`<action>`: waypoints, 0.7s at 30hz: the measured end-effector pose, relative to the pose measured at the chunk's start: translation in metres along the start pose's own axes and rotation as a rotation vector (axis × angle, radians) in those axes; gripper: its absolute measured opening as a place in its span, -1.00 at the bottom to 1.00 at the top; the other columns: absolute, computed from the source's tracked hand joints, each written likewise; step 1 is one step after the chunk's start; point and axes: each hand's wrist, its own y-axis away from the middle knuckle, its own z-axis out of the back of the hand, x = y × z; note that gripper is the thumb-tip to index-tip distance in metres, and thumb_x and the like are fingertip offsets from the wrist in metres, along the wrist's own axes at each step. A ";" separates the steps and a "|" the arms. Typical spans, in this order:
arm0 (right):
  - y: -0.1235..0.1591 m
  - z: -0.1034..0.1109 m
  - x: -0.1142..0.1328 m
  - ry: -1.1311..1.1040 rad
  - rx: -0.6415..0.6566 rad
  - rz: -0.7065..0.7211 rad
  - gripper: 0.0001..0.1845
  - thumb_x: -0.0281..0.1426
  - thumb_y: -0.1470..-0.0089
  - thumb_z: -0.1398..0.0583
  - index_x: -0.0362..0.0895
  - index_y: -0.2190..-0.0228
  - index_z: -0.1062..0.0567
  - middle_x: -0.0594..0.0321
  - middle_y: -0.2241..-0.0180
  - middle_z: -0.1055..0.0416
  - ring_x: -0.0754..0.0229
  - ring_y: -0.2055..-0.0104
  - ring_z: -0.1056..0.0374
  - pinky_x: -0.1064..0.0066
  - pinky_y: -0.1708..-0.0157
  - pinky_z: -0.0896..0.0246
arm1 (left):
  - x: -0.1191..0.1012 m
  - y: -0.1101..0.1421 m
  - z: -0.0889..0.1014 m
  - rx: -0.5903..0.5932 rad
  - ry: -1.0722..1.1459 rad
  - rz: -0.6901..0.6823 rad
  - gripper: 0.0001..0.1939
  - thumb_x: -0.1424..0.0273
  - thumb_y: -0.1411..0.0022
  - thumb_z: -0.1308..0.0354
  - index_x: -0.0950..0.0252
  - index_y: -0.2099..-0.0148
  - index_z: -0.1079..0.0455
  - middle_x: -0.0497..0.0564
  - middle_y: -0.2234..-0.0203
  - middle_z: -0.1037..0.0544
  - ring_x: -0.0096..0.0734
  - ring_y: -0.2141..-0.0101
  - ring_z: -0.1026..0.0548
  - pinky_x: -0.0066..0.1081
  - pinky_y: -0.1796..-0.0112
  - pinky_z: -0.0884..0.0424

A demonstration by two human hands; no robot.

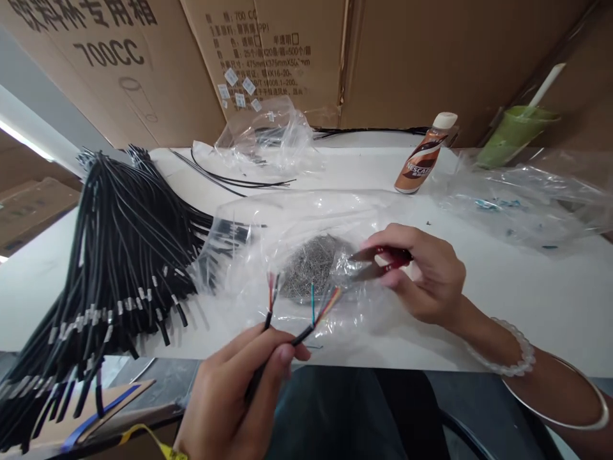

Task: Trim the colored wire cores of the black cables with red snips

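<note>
Two black cable ends [302, 335] stick up from my left hand [244, 390], which is closed around them. Thin coloured wires [328, 306] fan out of the stripped ends: red, yellow and dark ones, with a green wire [313, 303] standing apart. My right hand [421, 275] grips small red-handled snips [383, 262]. Their blades are parted and point left, a little above and right of the wire tips, apart from them. Behind the wires a clear plastic bag [249, 249] lies on the white table [527, 306], with a heap of fine metal pieces [311, 265] in it.
A big bundle of black cables [115, 236] hangs over the table's left edge. A Nescafe bottle [424, 156], a green cup [514, 134] and another plastic bag [531, 198] are at the back right. Cardboard boxes [407, 64] wall off the far side.
</note>
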 end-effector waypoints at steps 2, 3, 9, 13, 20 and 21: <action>0.000 0.000 0.005 0.109 0.066 0.116 -0.70 -0.18 -0.32 -0.14 -0.20 0.21 -0.43 0.26 0.44 -0.45 0.37 0.52 -0.25 0.53 0.53 -0.16 | 0.003 -0.005 -0.001 -0.037 -0.093 0.011 -0.80 0.46 -0.29 -0.05 0.15 0.35 -0.45 -0.23 0.60 -0.48 -0.64 0.62 -0.41 -0.68 0.56 -0.29; 0.000 0.000 0.007 0.186 0.094 0.164 -0.70 -0.18 -0.33 -0.12 -0.19 0.21 -0.42 0.28 0.47 -0.44 0.37 0.53 -0.25 0.52 0.54 -0.14 | 0.005 -0.006 -0.003 -0.060 -0.121 0.028 -0.79 0.45 -0.29 -0.05 0.18 0.38 -0.44 -0.22 0.64 -0.46 -0.63 0.66 -0.37 -0.65 0.59 -0.26; 0.008 -0.005 0.007 0.581 0.205 0.345 -0.76 -0.21 -0.32 -0.15 -0.16 0.22 -0.43 0.39 0.59 -0.37 0.37 0.59 -0.21 0.51 0.60 -0.03 | 0.007 -0.012 -0.017 -0.097 -0.172 0.234 -0.72 0.25 -0.26 -0.06 0.23 0.44 -0.44 -0.14 0.75 -0.33 -0.50 0.71 -0.26 -0.53 0.67 -0.20; 0.011 -0.009 0.000 0.683 0.208 0.369 -0.77 -0.22 -0.30 -0.18 -0.14 0.24 -0.44 0.42 0.58 -0.38 0.38 0.61 -0.16 0.50 0.62 0.02 | 0.008 -0.012 -0.024 -0.092 -0.190 0.279 -0.72 0.21 -0.23 -0.07 0.22 0.45 -0.42 -0.14 0.77 -0.26 -0.48 0.70 -0.25 -0.51 0.67 -0.18; 0.011 -0.009 -0.004 0.706 0.224 0.374 -0.81 -0.26 -0.25 -0.23 -0.14 0.27 -0.48 0.41 0.56 -0.39 0.39 0.59 -0.12 0.50 0.62 0.06 | 0.020 -0.012 -0.018 0.023 -0.226 0.137 -0.72 0.36 -0.29 -0.01 0.21 0.48 -0.34 -0.20 0.77 -0.27 -0.57 0.74 -0.20 -0.53 0.66 -0.17; 0.011 -0.008 -0.004 0.707 0.224 0.373 -0.81 -0.26 -0.26 -0.23 -0.14 0.26 -0.49 0.41 0.55 -0.39 0.39 0.59 -0.13 0.50 0.62 0.05 | 0.022 -0.012 -0.017 0.045 -0.231 0.099 -0.72 0.39 -0.32 0.02 0.21 0.47 -0.33 -0.21 0.76 -0.28 -0.60 0.74 -0.20 -0.55 0.65 -0.17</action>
